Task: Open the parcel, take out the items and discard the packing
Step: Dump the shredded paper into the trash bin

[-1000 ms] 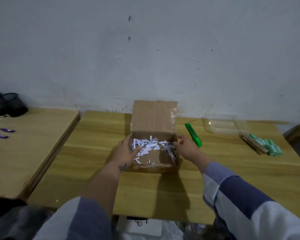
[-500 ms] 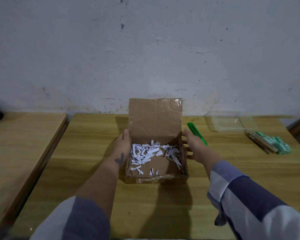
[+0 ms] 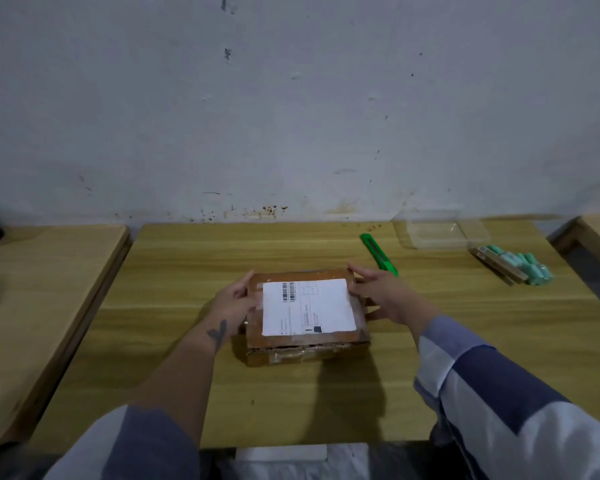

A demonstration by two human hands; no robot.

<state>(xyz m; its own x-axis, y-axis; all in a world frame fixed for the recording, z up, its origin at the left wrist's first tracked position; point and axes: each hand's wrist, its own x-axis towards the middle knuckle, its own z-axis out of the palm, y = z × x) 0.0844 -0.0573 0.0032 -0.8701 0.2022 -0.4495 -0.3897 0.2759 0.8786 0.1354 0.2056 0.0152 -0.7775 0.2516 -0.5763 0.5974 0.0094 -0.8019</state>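
Observation:
A flat brown cardboard parcel (image 3: 305,344) lies in the middle of the wooden table (image 3: 465,341), its lid down and a white shipping label (image 3: 309,308) facing up. My left hand (image 3: 234,303) grips the parcel's left edge, thumb on top. My right hand (image 3: 383,294) holds the right edge, fingers over the far right corner. The shredded paper inside is hidden by the lid.
A green utility knife (image 3: 378,254) lies just behind my right hand. A clear plastic tray (image 3: 437,230) stands at the back right, with a pack of mint-green items (image 3: 515,266) beside it. A second table (image 3: 42,306) adjoins on the left. White packing (image 3: 281,453) lies below the front edge.
The lid, upright before with shredded paper showing, is now folded down over the box. Both hands moved from the box's sides onto the lid's edges.

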